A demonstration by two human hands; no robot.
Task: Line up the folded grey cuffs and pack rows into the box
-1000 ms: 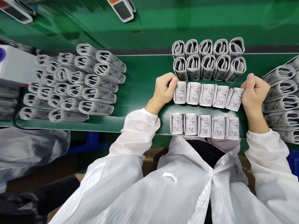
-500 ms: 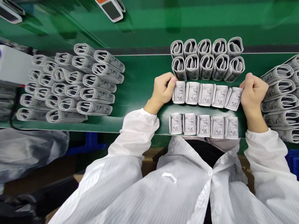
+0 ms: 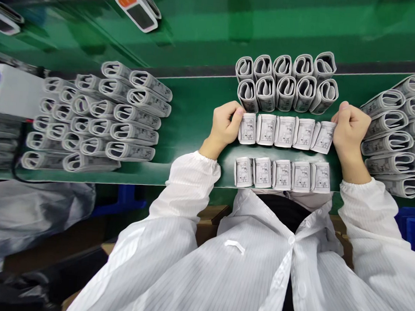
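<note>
A row of several folded grey-white cuffs [image 3: 284,131] with printed faces lies on the green bench. My left hand [image 3: 226,127], fingers curled in, presses at the row's left end. At its right end my right hand [image 3: 350,133] is likewise curled against the last, slightly tilted cuff [image 3: 323,137]. Both hands seem to squeeze the row from its two ends. Nearer my body, a second row of similar cuffs [image 3: 281,175] lies along the bench edge. Just beyond the hands, rolled cuffs [image 3: 285,92] stand in two rows with their coiled ends showing.
Stacks of rolled cuffs lie at the left [image 3: 133,137] and the right [image 3: 388,141]. A white and orange device [image 3: 138,11] is on the green surface beyond. A white box [image 3: 13,90] with a blue round part stands far left.
The far devices have shifted slightly left and down in view. Both hands and the cuffs between them stay almost the same.
</note>
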